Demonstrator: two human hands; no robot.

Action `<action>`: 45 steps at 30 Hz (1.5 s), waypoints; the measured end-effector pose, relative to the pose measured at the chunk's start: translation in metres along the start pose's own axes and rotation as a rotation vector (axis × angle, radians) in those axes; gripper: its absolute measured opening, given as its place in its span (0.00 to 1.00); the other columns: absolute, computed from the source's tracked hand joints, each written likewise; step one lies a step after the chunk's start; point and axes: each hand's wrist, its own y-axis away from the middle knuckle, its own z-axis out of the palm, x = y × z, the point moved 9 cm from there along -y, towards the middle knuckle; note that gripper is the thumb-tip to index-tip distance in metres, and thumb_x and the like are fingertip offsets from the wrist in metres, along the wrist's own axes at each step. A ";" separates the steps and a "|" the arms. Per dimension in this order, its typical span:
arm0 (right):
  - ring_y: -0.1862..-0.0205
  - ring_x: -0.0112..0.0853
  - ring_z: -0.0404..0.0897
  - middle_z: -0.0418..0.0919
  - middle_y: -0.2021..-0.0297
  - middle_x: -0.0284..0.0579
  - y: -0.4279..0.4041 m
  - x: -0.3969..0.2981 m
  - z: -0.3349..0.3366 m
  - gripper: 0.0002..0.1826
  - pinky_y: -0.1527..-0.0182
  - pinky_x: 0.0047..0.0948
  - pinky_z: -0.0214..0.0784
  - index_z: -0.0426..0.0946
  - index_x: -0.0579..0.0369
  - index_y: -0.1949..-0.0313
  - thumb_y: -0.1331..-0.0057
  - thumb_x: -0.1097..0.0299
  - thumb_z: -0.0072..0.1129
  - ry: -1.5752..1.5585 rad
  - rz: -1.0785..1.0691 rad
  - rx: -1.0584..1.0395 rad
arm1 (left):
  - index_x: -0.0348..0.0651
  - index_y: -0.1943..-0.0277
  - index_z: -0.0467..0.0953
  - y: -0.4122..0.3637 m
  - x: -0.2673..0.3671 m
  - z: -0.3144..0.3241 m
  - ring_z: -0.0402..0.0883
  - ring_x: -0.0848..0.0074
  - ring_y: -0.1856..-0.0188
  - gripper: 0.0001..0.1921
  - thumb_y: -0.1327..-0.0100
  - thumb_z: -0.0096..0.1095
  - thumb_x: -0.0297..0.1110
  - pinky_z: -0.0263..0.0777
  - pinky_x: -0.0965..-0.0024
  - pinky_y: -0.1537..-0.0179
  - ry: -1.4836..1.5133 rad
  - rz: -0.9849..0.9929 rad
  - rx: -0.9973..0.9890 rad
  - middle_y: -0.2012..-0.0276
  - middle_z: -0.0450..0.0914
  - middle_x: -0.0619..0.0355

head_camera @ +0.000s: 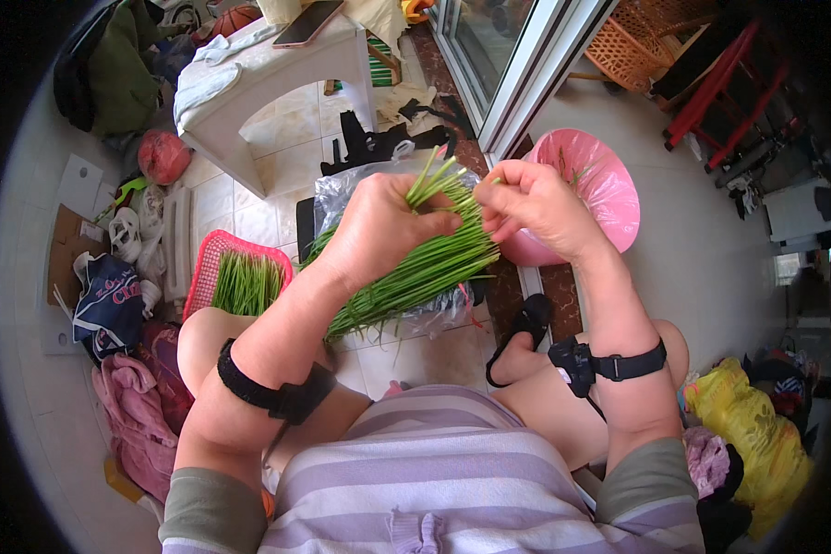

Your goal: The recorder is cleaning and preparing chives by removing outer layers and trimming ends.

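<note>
My left hand (pixel 395 225) is closed around a small bunch of thin green stalks (pixel 435 181), their pale ends sticking up past the thumb. Just right of these ends, my right hand (pixel 530 204) pinches a short green stalk piece (pixel 496 181) between thumb and finger. Under both hands lies a large pile of long green stalks (pixel 415 277), perhaps garlic scapes or chives, on a clear plastic bag (pixel 346 181). More green stalks (pixel 248 284) stand in a pink plastic basket (pixel 204 266) to the left. A pink bin with a pink liner (pixel 613 208) is behind my right wrist.
A white stool (pixel 298 73) bearing a phone (pixel 308 22) and cloths stands at the upper left. A sliding door frame (pixel 526 76) rises beyond the pile. Black cloth pieces (pixel 367 142) lie on the tiles. Bags and clothes line the left wall, and a yellow bag (pixel 748 429) sits at right.
</note>
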 end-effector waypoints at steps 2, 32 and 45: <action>0.70 0.24 0.78 0.77 0.72 0.38 -0.001 0.002 0.001 0.13 0.66 0.21 0.74 0.74 0.62 0.62 0.32 0.63 0.53 -0.003 -0.020 -0.001 | 0.36 0.69 0.81 0.000 0.004 0.003 0.70 0.89 0.74 0.05 0.42 0.67 0.29 0.66 0.78 0.72 -0.007 0.018 -0.013 0.78 0.79 0.66; 0.73 0.21 0.77 0.76 0.76 0.36 0.000 0.004 -0.004 0.06 0.69 0.19 0.73 0.76 0.59 0.67 0.36 0.70 0.54 -0.212 -0.101 0.053 | 0.35 0.70 0.81 0.001 0.008 0.006 0.72 0.88 0.73 0.05 0.43 0.67 0.27 0.67 0.79 0.70 0.012 0.006 -0.057 0.76 0.81 0.65; 0.76 0.19 0.75 0.76 0.77 0.34 0.004 0.006 -0.003 0.08 0.70 0.17 0.71 0.77 0.61 0.67 0.35 0.68 0.58 -0.072 -0.029 0.133 | 0.35 0.71 0.81 0.001 0.003 0.003 0.70 0.88 0.74 0.06 0.42 0.66 0.29 0.66 0.77 0.71 -0.069 -0.017 -0.031 0.78 0.79 0.65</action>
